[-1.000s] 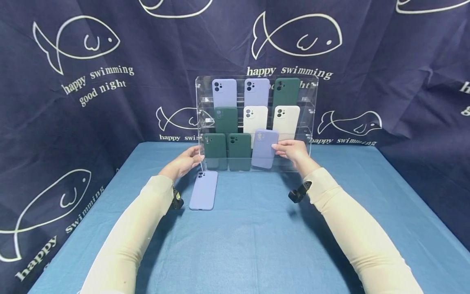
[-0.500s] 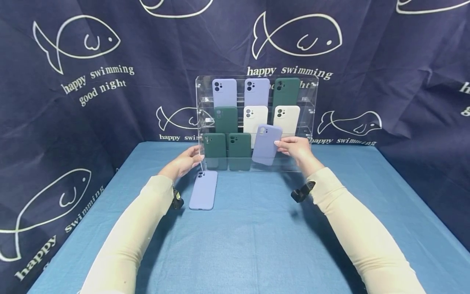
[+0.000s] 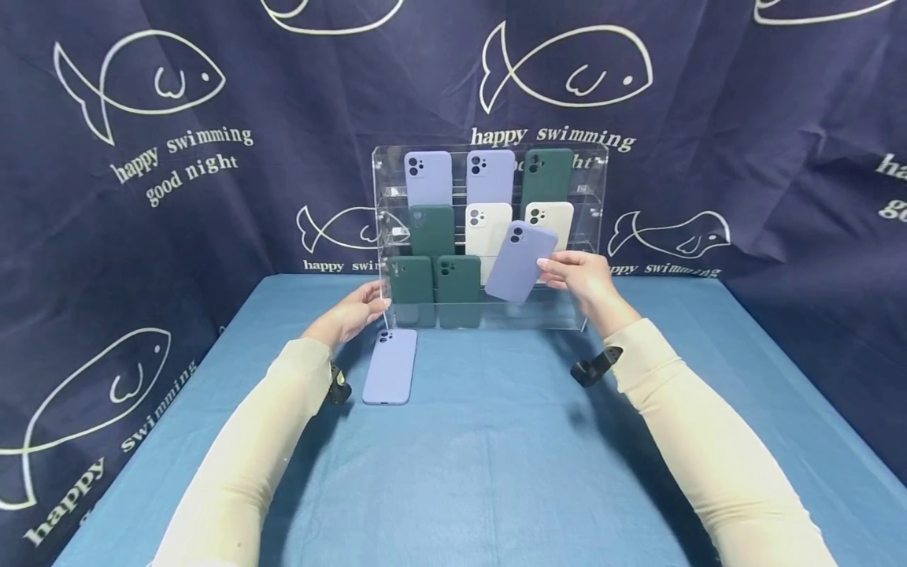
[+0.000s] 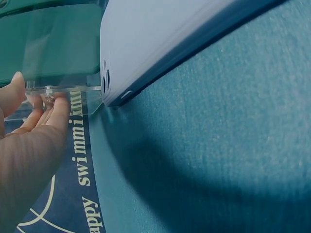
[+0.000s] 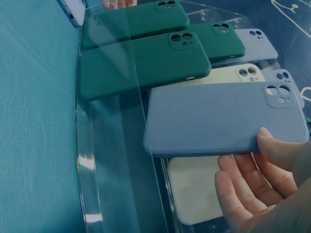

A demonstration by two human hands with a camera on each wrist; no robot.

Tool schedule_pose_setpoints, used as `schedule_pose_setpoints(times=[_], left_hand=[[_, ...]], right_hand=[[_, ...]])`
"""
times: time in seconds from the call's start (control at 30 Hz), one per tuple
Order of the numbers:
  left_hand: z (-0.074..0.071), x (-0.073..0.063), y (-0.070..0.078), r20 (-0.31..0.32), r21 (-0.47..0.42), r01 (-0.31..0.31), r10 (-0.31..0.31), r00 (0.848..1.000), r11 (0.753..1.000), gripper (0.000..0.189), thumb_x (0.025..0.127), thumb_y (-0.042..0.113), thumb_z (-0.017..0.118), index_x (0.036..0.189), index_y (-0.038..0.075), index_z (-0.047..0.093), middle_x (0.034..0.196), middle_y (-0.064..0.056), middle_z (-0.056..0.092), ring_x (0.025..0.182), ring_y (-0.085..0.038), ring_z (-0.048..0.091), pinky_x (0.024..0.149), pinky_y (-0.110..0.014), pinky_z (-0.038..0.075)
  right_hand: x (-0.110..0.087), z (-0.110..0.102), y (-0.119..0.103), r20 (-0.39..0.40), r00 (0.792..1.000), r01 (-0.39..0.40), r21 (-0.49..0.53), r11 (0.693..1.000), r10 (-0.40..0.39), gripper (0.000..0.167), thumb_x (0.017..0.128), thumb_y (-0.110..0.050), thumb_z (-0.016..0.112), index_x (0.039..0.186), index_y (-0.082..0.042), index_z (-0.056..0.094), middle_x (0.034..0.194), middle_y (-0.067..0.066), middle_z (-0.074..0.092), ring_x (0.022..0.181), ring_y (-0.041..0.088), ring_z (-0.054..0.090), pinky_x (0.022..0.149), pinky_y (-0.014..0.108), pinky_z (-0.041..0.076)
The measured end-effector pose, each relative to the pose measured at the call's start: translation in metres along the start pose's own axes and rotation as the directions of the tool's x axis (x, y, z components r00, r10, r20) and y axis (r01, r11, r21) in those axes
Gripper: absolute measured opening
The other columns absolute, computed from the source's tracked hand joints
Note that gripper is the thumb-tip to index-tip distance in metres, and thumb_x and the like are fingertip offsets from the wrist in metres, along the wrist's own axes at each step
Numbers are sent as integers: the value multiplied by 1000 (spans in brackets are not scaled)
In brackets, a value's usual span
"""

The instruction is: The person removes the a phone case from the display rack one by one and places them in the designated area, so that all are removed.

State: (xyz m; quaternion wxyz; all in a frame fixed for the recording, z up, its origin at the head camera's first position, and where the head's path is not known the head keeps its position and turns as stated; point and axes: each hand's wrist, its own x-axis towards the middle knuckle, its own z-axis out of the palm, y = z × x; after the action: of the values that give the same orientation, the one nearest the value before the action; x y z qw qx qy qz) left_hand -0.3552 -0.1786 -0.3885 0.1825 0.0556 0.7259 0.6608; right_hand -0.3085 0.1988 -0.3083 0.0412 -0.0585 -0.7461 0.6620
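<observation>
A dark blue backdrop (image 3: 283, 87) with white fish and lettering fills the top of the head view, and a blue table (image 3: 460, 472) the bottom. In the upper middle stands a clear rack (image 3: 546, 317): two purple cases (image 3: 428, 179) and a green one on top, a green and two white cases (image 3: 487, 228) in the middle, two green cases (image 3: 411, 283) below. Right of centre, the right hand (image 3: 584, 279) pinches the held case (image 3: 523, 264), purple and tilted, in front of the white ones. The left hand (image 3: 354, 309) grips the rack's left side. Below it, the loose case (image 3: 390, 368), also purple, lies on the table.

Left wrist view: at left, thumb and fingers clasp the rack's clear wall from both sides; the loose case is at top centre.

Right wrist view: right of centre, the thumb presses the held case's edge, fingers beneath; whether its far end touches the rack, I cannot tell.
</observation>
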Motion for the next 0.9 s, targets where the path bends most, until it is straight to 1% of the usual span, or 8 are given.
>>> schedule_pose_setpoints(times=[0.1, 0.23, 0.33, 0.43, 0.57, 0.7, 0.8, 0.9], left_hand=[[0, -1, -3, -2, 0, 7, -7, 1000, 1000, 66, 102, 2, 42, 155, 2, 3, 161, -20, 7, 148, -32, 18, 126, -41, 16], [-1, 0, -3, -1, 3, -5, 5, 1000, 1000, 66, 102, 3, 42, 155, 2, 3, 161, -20, 6, 148, -32, 18, 126, -41, 16], [-1, 1, -3, 1, 4, -11, 11, 1000, 1000, 66, 102, 3, 42, 155, 2, 3, 161, -20, 6, 148, -32, 18, 125, -41, 17], [-1, 2, -3, 5, -2, -7, 7, 1000, 1000, 66, 102, 2, 42, 155, 2, 3, 162, -19, 6, 148, -32, 18, 125, -41, 17], [-1, 3, -4, 10, -4, -2, 2, 1000, 1000, 66, 102, 2, 43, 155, 2, 3, 162, -19, 6, 148, -32, 18, 126, -41, 16], [-2, 2, -4, 6, 8, 0, -1, 1000, 1000, 66, 102, 3, 42, 155, 2, 3, 162, -19, 5, 148, -32, 18, 125, -41, 16], [-2, 2, -3, 1, 5, -1, 1, 1000, 1000, 66, 102, 3, 43, 155, 2, 3, 162, -19, 6, 148, -32, 18, 125, -41, 17], [-1, 2, -3, 2, 8, -2, 2, 1000, 1000, 66, 102, 3, 43, 155, 2, 3, 162, -19, 6, 148, -32, 18, 125, -41, 16]], right_hand=[[-3, -1, -1, 4, 1000, 15, 16, 1000, -15, 34, 88, -14, 72, 114, 6, 62, 66, -13, 67, 66, 2, 69, 74, 20, 61], [-7, -2, -3, 17, 999, 34, 43, 999, -35, 10, 87, -14, 73, 92, -7, 67, 66, -12, 69, 66, 3, 69, 70, 20, 62], [-11, -1, -3, 40, 999, 25, 48, 999, -27, 8, 87, -15, 74, 83, -14, 67, 67, -12, 70, 66, 4, 69, 70, 22, 62], [-16, 1, 0, 70, 998, 0, 58, 998, -4, 9, 87, -14, 73, 81, -15, 67, 68, -11, 70, 67, 5, 70, 71, 23, 62], [-21, 6, 8, 117, 992, -53, 99, 994, 42, 8, 88, -12, 72, 81, -14, 68, 69, -7, 71, 66, 8, 69, 72, 25, 63], [-24, 13, 17, 172, 981, -116, 138, 984, 92, 11, 89, -9, 70, 80, -15, 69, 70, -4, 70, 67, 9, 68, 76, 28, 63], [-27, 19, 24, 205, 973, -142, 146, 979, 111, 12, 90, -8, 68, 80, -14, 69, 71, -3, 70, 68, 10, 68, 80, 32, 62], [-29, 25, 33, 236, 964, -160, 143, 977, 123, 7, 91, -9, 67, 85, -11, 69, 72, -2, 70, 69, 10, 68, 82, 34, 61]])
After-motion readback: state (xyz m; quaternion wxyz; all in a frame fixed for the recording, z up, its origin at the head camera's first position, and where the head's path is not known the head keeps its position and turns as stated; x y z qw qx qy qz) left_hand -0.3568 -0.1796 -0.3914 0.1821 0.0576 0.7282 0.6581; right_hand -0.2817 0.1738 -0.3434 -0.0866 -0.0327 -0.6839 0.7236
